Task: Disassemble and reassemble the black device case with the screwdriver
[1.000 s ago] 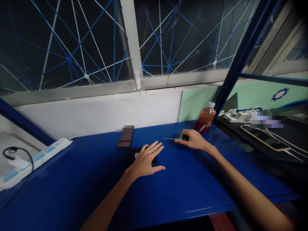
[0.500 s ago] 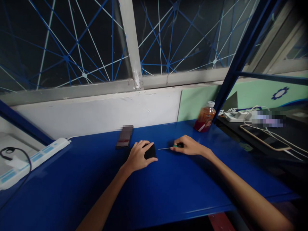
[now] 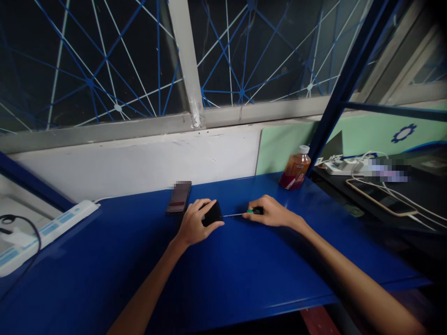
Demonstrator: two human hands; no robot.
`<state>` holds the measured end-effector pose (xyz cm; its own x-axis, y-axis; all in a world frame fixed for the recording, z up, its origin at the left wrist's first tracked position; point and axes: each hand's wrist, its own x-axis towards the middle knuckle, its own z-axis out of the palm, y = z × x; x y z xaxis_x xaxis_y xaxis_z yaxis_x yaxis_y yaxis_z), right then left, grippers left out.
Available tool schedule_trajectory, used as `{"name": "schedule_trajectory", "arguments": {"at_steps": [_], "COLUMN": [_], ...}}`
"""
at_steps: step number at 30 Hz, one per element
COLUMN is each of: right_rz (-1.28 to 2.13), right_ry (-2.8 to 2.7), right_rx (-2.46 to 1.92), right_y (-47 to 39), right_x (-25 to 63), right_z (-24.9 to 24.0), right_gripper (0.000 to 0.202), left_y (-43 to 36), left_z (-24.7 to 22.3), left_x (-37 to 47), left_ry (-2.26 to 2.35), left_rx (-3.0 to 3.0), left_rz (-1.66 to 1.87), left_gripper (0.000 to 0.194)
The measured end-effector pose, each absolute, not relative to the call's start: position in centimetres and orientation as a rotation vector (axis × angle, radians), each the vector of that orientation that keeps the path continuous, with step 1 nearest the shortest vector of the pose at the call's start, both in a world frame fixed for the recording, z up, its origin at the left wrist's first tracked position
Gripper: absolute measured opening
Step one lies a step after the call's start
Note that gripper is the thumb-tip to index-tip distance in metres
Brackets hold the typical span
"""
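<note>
My left hand (image 3: 197, 223) is wrapped over a small black box-shaped object (image 3: 213, 214) on the blue table, thumb along its near side and fingers over the far side. In my right hand (image 3: 270, 211) is a screwdriver (image 3: 250, 211) with a green and black handle, gripped between thumb and fingers. Its thin metal shaft points left, and the tip meets the right face of the black object. Whether the tip sits in a hole or a screw there is too small to make out.
A phone (image 3: 179, 197) lies beyond my left hand. At the back right stands a drink bottle (image 3: 295, 168). A white power strip (image 3: 49, 235) runs along the left edge. Another phone (image 3: 380, 197) with cables rests on the dark surface to the right.
The screwdriver has moved left, closing the gap to the black object, so its tip now meets that object's right face. The whole view has shifted slightly.
</note>
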<state>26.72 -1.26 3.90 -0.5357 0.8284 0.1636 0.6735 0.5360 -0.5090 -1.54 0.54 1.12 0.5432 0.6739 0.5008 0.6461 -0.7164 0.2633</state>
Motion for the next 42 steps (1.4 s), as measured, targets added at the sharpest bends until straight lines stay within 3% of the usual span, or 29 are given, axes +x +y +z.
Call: {"name": "schedule_trajectory", "arguments": {"at_steps": [14, 42], "right_rz": [0.456, 0.695], "right_ry": [-2.409, -2.485], "right_rx": [-1.302, -1.241], "right_y": [-1.3, -0.4], "right_x": [26.7, 27.1], "right_z": [4.1, 2.5], "right_gripper": [0.042, 0.034], "left_y": [0.3, 1.0], "left_z": [1.2, -0.3], "left_x": [-1.4, -1.8], "left_ry": [1.157, 1.156], "left_rx": [2.759, 2.874], "left_rz": [0.857, 0.711], "left_gripper": [0.059, 0.057]}}
